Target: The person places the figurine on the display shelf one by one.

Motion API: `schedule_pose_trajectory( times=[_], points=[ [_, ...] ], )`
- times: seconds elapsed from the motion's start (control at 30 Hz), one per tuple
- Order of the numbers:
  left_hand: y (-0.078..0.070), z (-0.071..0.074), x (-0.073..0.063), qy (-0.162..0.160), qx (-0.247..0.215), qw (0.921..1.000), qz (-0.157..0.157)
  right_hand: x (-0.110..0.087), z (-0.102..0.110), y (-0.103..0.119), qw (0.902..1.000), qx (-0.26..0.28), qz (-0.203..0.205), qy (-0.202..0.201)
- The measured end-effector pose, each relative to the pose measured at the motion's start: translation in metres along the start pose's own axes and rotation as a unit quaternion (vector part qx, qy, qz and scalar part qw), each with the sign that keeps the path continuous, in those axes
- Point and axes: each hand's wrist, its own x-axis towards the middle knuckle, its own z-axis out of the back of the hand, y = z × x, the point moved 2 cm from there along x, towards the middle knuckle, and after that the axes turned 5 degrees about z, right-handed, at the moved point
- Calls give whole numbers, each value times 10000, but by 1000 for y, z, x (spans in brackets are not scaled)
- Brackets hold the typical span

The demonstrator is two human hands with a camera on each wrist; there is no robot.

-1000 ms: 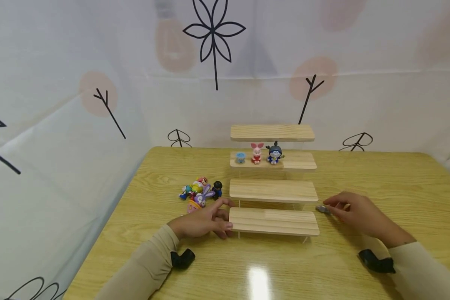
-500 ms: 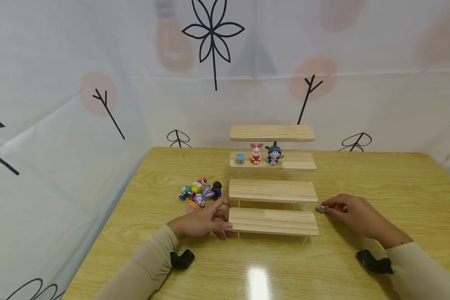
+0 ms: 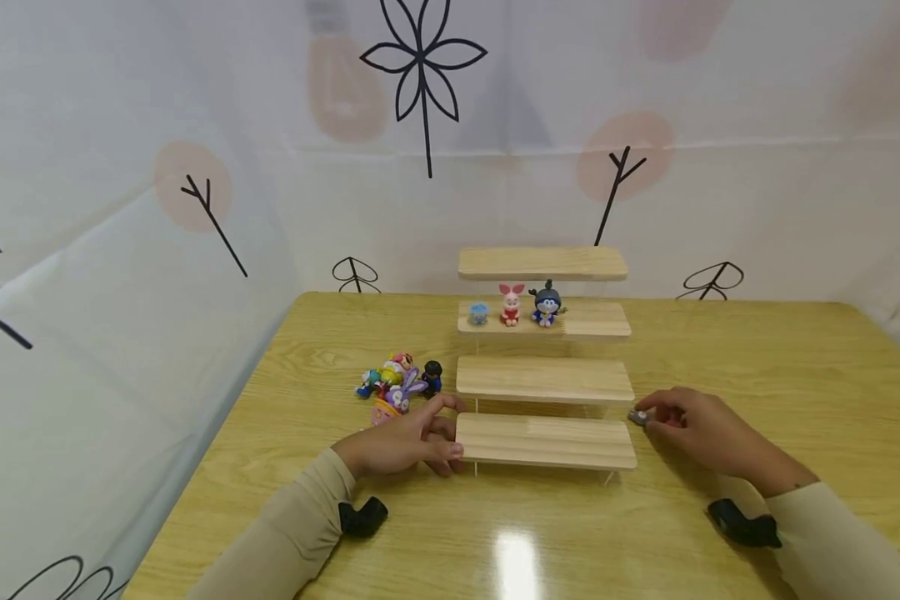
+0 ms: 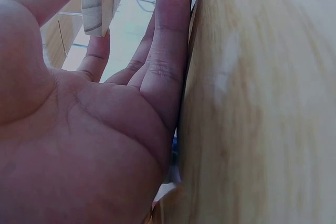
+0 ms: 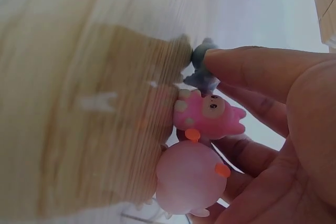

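My right hand (image 3: 705,429) pinched the grey toy (image 5: 199,69) at the table (image 3: 555,542), just beside the bottom shelf's (image 3: 547,440) right end; my left hand (image 3: 405,437) gripped its left end, thumb and finger at the edges. The pink toy (image 5: 207,115) and pale pink toy (image 5: 191,177) sat so close that a careless lift, I judged, could topple them, while a left-hand tug might shift the shelf.

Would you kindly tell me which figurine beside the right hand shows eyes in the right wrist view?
The bright pink figurine, between the grey figurine and the pale pink figurine: only it shows two dark eyes, on a pale face.
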Motion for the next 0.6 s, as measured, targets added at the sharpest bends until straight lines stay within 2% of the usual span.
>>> schedule_pose_trajectory(
  times=[0.3, 0.6],
  points=[
    [2, 0, 1, 34, 43, 10000, 4, 0, -4, 3, 9998, 199, -100, -16],
    [-1, 0, 0, 11, 91, 10000, -18, 1, -2, 5, 9997, 217, 1, 94]
  ],
)
